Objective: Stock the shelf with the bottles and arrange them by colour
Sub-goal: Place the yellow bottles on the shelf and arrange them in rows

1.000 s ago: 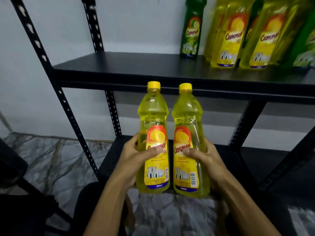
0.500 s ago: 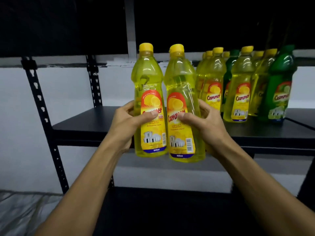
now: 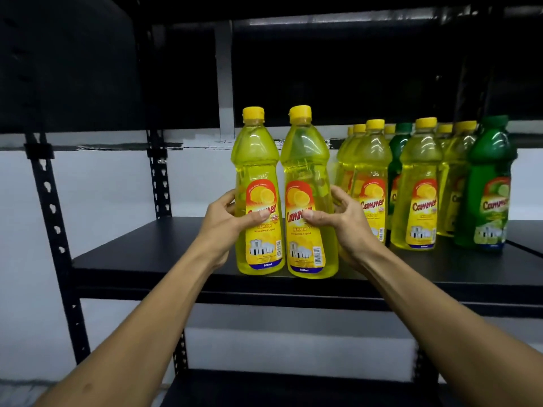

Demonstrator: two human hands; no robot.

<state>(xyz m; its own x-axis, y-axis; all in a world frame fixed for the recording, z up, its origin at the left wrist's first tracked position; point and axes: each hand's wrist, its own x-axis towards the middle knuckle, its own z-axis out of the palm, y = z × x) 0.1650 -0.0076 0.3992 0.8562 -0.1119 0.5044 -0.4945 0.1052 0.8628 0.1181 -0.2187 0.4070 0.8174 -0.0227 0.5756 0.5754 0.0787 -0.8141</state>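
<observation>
Two yellow lemon dish-liquid bottles stand upright side by side at the front of the black shelf board. My left hand grips the left yellow bottle, thumb across its label. My right hand grips the right yellow bottle the same way. Their bases sit at the shelf surface near its front edge; whether they rest on it I cannot tell. To the right stand several more yellow bottles with two green bottles among them, one at the back and one at the front right.
Black perforated uprights frame the rack on the left. A higher shelf hangs dark overhead, and a lower shelf lies beneath. The left part of the middle board is bare. A white wall is behind.
Both hands raised the two yellow bottles from below the shelf up to the middle board. The bottles now stand at its front edge, left of the stocked group.
</observation>
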